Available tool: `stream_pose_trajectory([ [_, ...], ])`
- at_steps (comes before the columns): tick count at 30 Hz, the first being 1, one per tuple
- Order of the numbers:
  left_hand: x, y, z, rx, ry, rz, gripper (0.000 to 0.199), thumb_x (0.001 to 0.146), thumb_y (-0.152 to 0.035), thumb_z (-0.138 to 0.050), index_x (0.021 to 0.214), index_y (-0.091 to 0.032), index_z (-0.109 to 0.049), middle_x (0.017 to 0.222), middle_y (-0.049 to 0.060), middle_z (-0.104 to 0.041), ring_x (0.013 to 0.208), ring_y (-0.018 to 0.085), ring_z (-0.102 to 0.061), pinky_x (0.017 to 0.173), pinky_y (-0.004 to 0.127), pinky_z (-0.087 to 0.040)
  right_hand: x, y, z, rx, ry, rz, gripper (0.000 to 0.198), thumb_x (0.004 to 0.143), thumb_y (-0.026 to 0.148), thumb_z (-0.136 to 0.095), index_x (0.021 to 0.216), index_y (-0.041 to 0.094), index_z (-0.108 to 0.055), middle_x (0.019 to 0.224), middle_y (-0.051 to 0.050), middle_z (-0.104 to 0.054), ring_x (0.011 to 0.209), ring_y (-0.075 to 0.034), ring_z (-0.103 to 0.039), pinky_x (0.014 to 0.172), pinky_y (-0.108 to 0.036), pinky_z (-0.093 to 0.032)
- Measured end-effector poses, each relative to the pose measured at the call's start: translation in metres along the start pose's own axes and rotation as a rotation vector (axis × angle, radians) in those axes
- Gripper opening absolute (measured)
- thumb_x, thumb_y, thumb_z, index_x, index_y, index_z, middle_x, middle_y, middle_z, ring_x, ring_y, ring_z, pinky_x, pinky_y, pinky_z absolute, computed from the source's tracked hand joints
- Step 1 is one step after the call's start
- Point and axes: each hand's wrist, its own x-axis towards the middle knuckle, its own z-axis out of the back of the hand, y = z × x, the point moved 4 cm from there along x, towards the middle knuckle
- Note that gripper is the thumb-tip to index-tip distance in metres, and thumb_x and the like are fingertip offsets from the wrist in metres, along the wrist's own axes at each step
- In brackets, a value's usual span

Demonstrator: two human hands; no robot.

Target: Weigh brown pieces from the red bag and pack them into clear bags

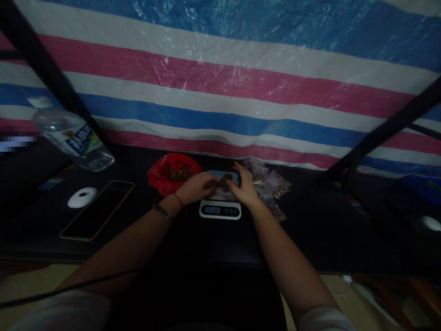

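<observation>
A small white digital scale (220,211) sits on the black desk with its display facing me. Dark brown dried pieces (226,178) lie heaped on its platform. My left hand (196,187) reaches over the platform's left side, its fingertips pinched on some of the brown pieces. On the right, my right hand (246,186) has its thumb and fingers apart, the thumb close to the heap. Left of the scale is an open red plastic bag (160,170) holding more brown bits. Several small clear zip bags (280,184) with brown contents lie beside my right hand.
A phone (98,211) and a white rounded object (82,197) lie on the left of the desk (303,230). Behind them a clear plastic bottle (74,135) leans. A striped plastic sheet (220,82) hangs behind, with black frame bars (382,128) at both sides.
</observation>
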Motion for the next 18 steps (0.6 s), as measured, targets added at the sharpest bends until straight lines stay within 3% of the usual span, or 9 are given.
stream_pose_trajectory([
  [7,0.0,-0.006,0.001,0.014,-0.048,-0.035,0.02,0.078,-0.012,-0.058,0.097,-0.015,-0.062,0.096,0.006,-0.066,0.091,0.016,-0.061,0.082,0.028,-0.05,-0.001,-0.001,0.0,0.001,0.006,0.022,0.065,0.082,0.039,-0.058,0.141,0.02,-0.036,0.125,-0.012,-0.057,0.12,-0.028,-0.049,0.103,-0.049,-0.037],
  [12,0.0,-0.002,0.014,0.09,-0.111,-0.017,0.018,0.081,-0.017,-0.054,0.097,-0.016,-0.062,0.097,0.006,-0.065,0.09,0.017,-0.061,0.085,0.031,-0.05,-0.001,-0.001,0.007,0.057,-0.049,0.032,0.054,0.092,0.047,-0.04,0.14,0.021,-0.037,0.123,-0.011,-0.058,0.12,-0.025,-0.049,0.104,-0.047,-0.036],
  [15,-0.003,0.018,0.04,0.229,-0.201,0.032,0.02,0.085,-0.018,-0.048,0.097,-0.017,-0.064,0.101,0.008,-0.065,0.099,0.02,-0.059,0.093,0.033,-0.047,-0.002,-0.002,0.012,0.063,-0.095,0.012,0.052,0.094,0.05,-0.033,0.138,0.022,-0.039,0.123,-0.01,-0.058,0.119,-0.024,-0.05,0.104,-0.046,-0.037],
  [18,-0.01,0.055,0.066,0.384,-0.279,0.198,0.024,0.083,-0.017,-0.047,0.099,-0.018,-0.066,0.104,0.009,-0.066,0.102,0.023,-0.058,0.096,0.036,-0.045,-0.002,-0.004,0.015,0.054,-0.144,-0.019,0.05,0.095,0.049,-0.032,0.136,0.021,-0.042,0.122,-0.01,-0.059,0.119,-0.024,-0.05,0.104,-0.046,-0.036],
])
